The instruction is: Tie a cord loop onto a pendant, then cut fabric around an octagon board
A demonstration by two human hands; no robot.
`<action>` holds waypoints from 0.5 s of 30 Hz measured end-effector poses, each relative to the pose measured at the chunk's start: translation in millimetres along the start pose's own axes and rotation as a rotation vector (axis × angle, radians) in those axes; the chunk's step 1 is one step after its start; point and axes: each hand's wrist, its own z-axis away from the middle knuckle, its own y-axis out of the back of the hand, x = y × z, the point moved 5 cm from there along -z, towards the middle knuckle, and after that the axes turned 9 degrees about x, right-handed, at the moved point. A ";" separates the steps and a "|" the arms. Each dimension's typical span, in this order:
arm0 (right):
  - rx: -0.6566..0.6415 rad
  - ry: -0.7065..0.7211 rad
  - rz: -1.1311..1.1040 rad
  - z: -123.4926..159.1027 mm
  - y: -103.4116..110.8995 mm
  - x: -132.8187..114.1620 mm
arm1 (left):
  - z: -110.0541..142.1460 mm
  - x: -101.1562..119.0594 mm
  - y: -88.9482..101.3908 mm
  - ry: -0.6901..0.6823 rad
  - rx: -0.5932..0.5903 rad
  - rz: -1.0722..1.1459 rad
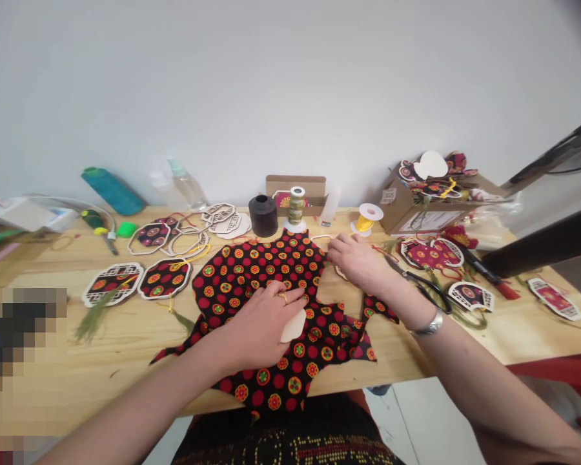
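Observation:
A black patterned cloth with red dots and flowers is spread on the table, its edges cut ragged. My left hand lies over the middle of the cloth and holds a small cream-coloured flat piece by the thumb. To the right, my right hand reaches to the cloth's cut edge with bent fingers. Part of a pale-rimmed piece shows under that hand. What its fingertips grip, if anything, is hidden. Black-handled scissors lie beside my right wrist.
Framed fabric ornaments with tassels lie on the left. Behind the cloth stand a black thread cone, a gold thread spool and a yellow thread spool. A cardboard box of pieces stands right, near a black post.

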 end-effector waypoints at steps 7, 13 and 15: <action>-0.023 -0.169 0.112 27.7 10.6 34.5 | 15.7 0.7 16.6 -0.170 -0.141 0.124; -0.027 -0.352 -0.021 33.2 3.3 23.4 | 27.8 -11.7 33.2 -0.189 -0.230 0.112; 0.094 -0.284 -0.179 28.9 5.0 3.5 | 31.9 -13.1 38.2 -0.163 -0.232 0.103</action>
